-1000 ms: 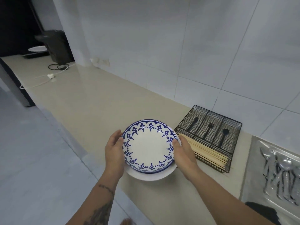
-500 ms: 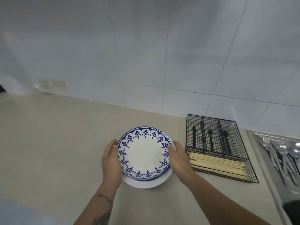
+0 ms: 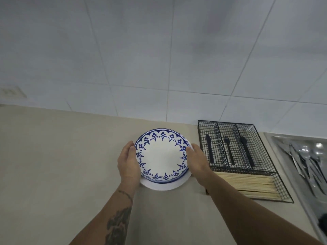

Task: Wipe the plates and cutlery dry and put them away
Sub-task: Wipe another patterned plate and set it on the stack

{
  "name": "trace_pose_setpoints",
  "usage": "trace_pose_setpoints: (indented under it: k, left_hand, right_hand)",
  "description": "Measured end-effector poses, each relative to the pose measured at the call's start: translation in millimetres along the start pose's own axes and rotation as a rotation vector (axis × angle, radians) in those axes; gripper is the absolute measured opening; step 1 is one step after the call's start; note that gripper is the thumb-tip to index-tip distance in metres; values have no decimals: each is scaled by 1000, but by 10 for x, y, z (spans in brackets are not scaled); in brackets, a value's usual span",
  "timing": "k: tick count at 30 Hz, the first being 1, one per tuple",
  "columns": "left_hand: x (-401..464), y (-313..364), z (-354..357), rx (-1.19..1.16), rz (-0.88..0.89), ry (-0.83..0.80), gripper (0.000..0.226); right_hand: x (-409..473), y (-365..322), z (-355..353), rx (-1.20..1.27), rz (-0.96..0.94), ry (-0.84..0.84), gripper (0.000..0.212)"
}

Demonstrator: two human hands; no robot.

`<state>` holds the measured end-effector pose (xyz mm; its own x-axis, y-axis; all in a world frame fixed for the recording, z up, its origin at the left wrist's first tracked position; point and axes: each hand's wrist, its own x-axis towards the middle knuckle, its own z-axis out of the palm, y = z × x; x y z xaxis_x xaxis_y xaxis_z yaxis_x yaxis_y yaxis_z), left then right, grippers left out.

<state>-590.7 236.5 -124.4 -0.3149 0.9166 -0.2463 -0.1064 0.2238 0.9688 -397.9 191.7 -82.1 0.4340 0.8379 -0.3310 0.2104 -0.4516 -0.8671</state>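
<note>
The left hand [image 3: 127, 162] is cupping the nine o'clock edge of a round ceramic plate with a blue floral border and white centre [image 3: 161, 156], fingers curved against its rim. That plate is sitting on a larger plain white plate [image 3: 163, 186], whose edge is peeking out at six o'clock, and the stack is resting, or nearly resting, on the beige stone countertop [image 3: 56, 156]; contact underneath cannot be told. The right hand [image 3: 197, 160] is gripping the three o'clock edge the same way.

At three o'clock from the plates, just beside the right wrist, a black wire-mesh cutlery tray [image 3: 265, 175] is holding a black knife, fork and spoon plus a bundle of pale wooden chopsticks [image 3: 247, 184]. Further toward three o'clock, silver metal cutlery [image 3: 304, 158] is lying in a steel basin.

Judging risk: the upper plate is sitting off-centre, so letting go unevenly could let it slide or clatter. The right forearm could also nudge the tray. The blue plate is looking glossy and dry, with no drops visible.
</note>
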Motion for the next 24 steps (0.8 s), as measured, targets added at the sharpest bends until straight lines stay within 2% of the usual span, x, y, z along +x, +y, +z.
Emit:
trace_pose_setpoints:
  k: [11,16,24]
  left_hand:
    - [609,15,537,50,26,-49,55]
    - [743,-36,616,64,20,-60,58]
    - [841,119,720,78,11,-74,51]
  right_hand:
    - [746,-82,54,-6,5,46,32]
    - [892,-61,62,22,56,32,33]
    - [1004,-93,95,68,129,27,34]
